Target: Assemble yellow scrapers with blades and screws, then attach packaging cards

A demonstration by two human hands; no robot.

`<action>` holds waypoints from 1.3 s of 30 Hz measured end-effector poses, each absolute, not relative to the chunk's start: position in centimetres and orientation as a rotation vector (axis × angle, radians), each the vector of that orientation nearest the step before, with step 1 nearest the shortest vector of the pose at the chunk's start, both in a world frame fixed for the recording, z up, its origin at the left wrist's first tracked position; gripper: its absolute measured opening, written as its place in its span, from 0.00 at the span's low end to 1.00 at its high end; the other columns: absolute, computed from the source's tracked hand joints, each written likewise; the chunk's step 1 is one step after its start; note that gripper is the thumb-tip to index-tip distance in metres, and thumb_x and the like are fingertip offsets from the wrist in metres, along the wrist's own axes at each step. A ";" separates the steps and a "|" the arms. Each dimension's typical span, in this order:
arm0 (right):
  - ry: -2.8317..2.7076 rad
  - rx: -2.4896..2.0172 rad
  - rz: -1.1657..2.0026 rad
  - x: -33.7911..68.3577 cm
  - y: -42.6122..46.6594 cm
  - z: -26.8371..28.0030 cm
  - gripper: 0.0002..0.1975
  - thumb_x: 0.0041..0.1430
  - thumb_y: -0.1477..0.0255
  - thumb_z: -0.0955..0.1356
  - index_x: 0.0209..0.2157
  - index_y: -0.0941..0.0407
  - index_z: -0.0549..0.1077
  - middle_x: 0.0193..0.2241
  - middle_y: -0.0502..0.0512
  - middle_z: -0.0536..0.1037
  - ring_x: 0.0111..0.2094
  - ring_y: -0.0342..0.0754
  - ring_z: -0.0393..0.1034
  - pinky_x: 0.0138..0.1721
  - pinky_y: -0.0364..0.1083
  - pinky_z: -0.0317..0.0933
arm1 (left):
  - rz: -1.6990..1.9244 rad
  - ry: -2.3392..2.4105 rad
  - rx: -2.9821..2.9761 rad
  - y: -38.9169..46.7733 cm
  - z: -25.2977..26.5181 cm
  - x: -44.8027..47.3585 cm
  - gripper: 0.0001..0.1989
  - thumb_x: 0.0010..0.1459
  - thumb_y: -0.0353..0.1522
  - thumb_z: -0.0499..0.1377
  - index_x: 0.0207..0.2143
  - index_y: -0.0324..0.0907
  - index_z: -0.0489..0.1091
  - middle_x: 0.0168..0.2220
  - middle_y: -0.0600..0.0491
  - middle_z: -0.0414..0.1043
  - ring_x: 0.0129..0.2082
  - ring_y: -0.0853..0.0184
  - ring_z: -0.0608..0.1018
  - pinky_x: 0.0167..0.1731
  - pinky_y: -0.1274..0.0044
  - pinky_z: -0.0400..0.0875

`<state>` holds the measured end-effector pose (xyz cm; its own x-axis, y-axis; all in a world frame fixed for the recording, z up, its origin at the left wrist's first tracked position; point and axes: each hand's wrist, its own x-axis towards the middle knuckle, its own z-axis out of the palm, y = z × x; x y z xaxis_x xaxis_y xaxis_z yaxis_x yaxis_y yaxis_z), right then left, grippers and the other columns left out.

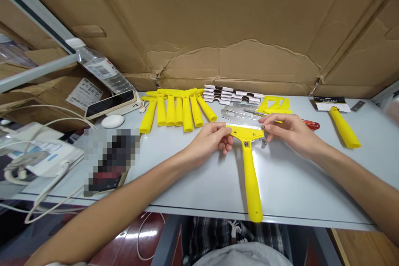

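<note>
A yellow scraper (252, 174) lies with its handle toward the table's front edge. A thin blade strip shows along the top of its head. My left hand (215, 137) is closed on the left end of that head, thumb on top. At the head's right end my right hand (285, 131) has its fingertips pinched together; whatever is between them is too small to make out. Small metal screws (264, 139) lie just below those fingertips. Behind the head are flat metal blades (235, 113), and a red-handled tool (311, 124) is partly hidden by my right hand.
Several yellow scraper handles (171, 110) lie at the back left, beside stacked white blade sleeves (218, 94). Yellow plates (274, 104) sit behind my right hand. A carded scraper (344, 129) is at right. Phone (110, 104), bottle (102, 66) and cables (46, 191) occupy the left.
</note>
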<state>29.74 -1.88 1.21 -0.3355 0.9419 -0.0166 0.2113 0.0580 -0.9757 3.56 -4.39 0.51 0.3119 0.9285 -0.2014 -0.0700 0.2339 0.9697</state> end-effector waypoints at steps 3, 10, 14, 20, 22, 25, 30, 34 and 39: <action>-1.621 -1.098 1.532 29.3 -2.3 1.3 0.20 0.54 0.55 0.77 0.34 0.58 0.78 0.52 0.61 0.78 0.35 0.48 0.79 0.39 0.51 0.76 | 0.904 1.037 1.121 -4.5 0.5 3.8 0.11 0.63 0.33 0.59 0.27 0.39 0.68 0.26 0.52 0.72 0.21 0.72 0.74 0.20 0.78 0.68; -1.752 -1.134 1.520 29.0 -2.8 1.2 0.20 0.58 0.55 0.74 0.37 0.60 0.78 0.34 0.59 0.83 0.32 0.47 0.79 0.41 0.48 0.74 | 0.948 1.058 1.144 -4.8 0.2 4.2 0.11 0.63 0.35 0.59 0.28 0.40 0.67 0.25 0.54 0.72 0.20 0.72 0.74 0.19 0.78 0.68; -1.758 -1.148 1.444 28.9 -3.0 1.2 0.20 0.59 0.55 0.74 0.37 0.60 0.80 0.32 0.57 0.82 0.33 0.46 0.79 0.42 0.46 0.73 | 0.959 1.030 1.101 -4.8 0.0 4.3 0.12 0.61 0.36 0.61 0.28 0.40 0.67 0.25 0.54 0.72 0.20 0.72 0.74 0.20 0.78 0.67; -1.655 -1.120 1.482 28.3 -3.4 0.7 0.19 0.57 0.56 0.75 0.36 0.58 0.80 0.34 0.57 0.83 0.35 0.46 0.79 0.43 0.48 0.74 | 0.980 0.953 1.113 -5.3 -0.6 4.8 0.13 0.57 0.37 0.69 0.37 0.38 0.73 0.27 0.53 0.75 0.26 0.70 0.76 0.26 0.78 0.72; -1.635 -1.120 1.472 28.0 -3.7 0.4 0.19 0.57 0.55 0.75 0.36 0.58 0.80 0.34 0.57 0.83 0.35 0.47 0.79 0.44 0.49 0.74 | 0.941 0.943 1.066 -5.7 -0.8 5.1 0.16 0.57 0.39 0.69 0.39 0.36 0.75 0.31 0.48 0.78 0.29 0.67 0.79 0.30 0.76 0.74; -1.605 -1.133 1.427 27.6 -4.2 0.1 0.18 0.58 0.55 0.74 0.37 0.58 0.80 0.35 0.57 0.83 0.36 0.48 0.80 0.46 0.49 0.74 | 0.919 0.928 0.997 -6.1 -0.9 5.5 0.18 0.58 0.41 0.69 0.39 0.34 0.77 0.36 0.43 0.81 0.34 0.64 0.81 0.37 0.73 0.77; -1.571 -1.150 1.402 27.1 -4.9 0.5 0.18 0.58 0.56 0.74 0.37 0.58 0.80 0.36 0.58 0.83 0.38 0.48 0.80 0.48 0.49 0.73 | 0.929 0.930 0.989 -6.5 -0.7 5.7 0.20 0.60 0.44 0.66 0.36 0.33 0.80 0.38 0.40 0.82 0.35 0.62 0.82 0.41 0.70 0.77; -1.563 -1.161 1.468 26.9 -4.9 0.6 0.21 0.58 0.54 0.74 0.37 0.59 0.79 0.36 0.59 0.83 0.34 0.48 0.80 0.42 0.49 0.75 | 0.910 1.002 1.028 -6.4 -0.6 5.7 0.18 0.60 0.42 0.65 0.35 0.33 0.79 0.32 0.43 0.81 0.29 0.65 0.80 0.33 0.73 0.76; -1.566 -1.181 1.562 27.4 -4.5 0.5 0.23 0.57 0.52 0.75 0.40 0.58 0.75 0.34 0.60 0.83 0.28 0.48 0.79 0.32 0.48 0.75 | 0.923 1.065 1.050 -6.2 -0.6 5.7 0.15 0.59 0.39 0.64 0.29 0.34 0.77 0.28 0.46 0.78 0.26 0.67 0.78 0.28 0.77 0.74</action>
